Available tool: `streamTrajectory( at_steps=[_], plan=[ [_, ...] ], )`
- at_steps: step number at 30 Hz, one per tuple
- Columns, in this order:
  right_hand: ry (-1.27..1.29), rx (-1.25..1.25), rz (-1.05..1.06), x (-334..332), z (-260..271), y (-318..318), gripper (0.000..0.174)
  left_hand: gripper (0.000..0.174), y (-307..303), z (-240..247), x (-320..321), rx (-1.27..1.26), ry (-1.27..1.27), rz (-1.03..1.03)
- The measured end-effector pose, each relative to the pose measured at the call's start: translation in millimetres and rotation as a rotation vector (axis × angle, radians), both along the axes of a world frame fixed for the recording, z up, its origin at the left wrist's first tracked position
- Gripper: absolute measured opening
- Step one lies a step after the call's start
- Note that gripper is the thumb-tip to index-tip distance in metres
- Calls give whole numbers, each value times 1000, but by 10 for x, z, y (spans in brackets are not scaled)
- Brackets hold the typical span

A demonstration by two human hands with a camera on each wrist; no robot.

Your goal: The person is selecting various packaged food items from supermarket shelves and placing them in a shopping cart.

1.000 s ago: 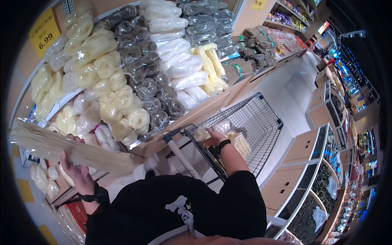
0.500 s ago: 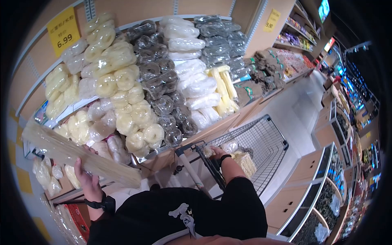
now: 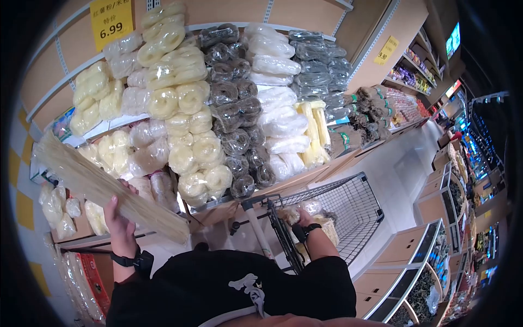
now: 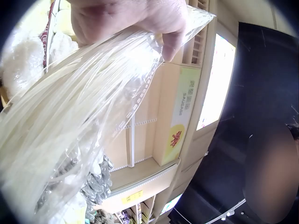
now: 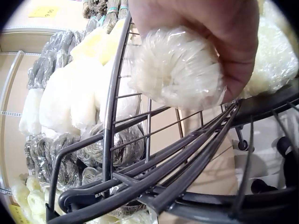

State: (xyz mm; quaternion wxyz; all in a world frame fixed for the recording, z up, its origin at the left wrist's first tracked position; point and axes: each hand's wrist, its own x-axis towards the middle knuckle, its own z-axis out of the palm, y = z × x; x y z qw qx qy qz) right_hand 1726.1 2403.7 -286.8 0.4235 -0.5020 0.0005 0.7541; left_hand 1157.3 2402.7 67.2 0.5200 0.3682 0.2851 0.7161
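Note:
A long clear-wrapped pack of dried noodles (image 3: 103, 182) slants across the left of the head view. My left hand (image 3: 121, 223) grips it nearer its lower right end, thumb on the near side. In the left wrist view the fingers (image 4: 131, 18) wrap over the pack, and the pale strands fan out below. Over the handle end of the shopping cart (image 3: 354, 199), my right hand (image 3: 306, 219) holds a round plastic-wrapped noodle bundle (image 5: 180, 70). Its palm and fingers curve round the bundle, close over the cart's black wire rim (image 5: 117, 93) in the right wrist view.
More wrapped packs (image 3: 312, 207) and a pale noodle block (image 3: 330, 231) lie in the cart. Ahead, a shelf display holds stacked yellow bundles (image 3: 174, 103), dark bundles (image 3: 237, 141) and white bundles (image 3: 280, 128). A yellow price sign (image 3: 111, 24) hangs above. Wooden bins (image 3: 403, 245) stand at right.
The head view has turned, so the shelves sit further right. My right hand has closed its fingers round the wrapped bundle at the cart. My left hand keeps hold of the long pack.

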Motion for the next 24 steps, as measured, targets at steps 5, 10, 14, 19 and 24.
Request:
streamTrajectory(
  at_steps=[5,10,14,19,24],
  plan=[
    [-141,-165,-29,33,26,-203,39,45,201,-78,-42,-26,-35,-55],
    [-370,-196,56,13,9,-227,36,43,400,-66,16,-53,-57,-105],
    [-284,-215,-21,-288,1002,-306,26,43,561,-141,-38,-41,-69,-216],
    [-82,-68,11,-125,1167,-388,26,45,678,-169,-83,-46,-80,-265],
    [-168,-85,-110,-414,1786,-692,28,48,797,-155,-179,-37,-138,-255]
  ],
)
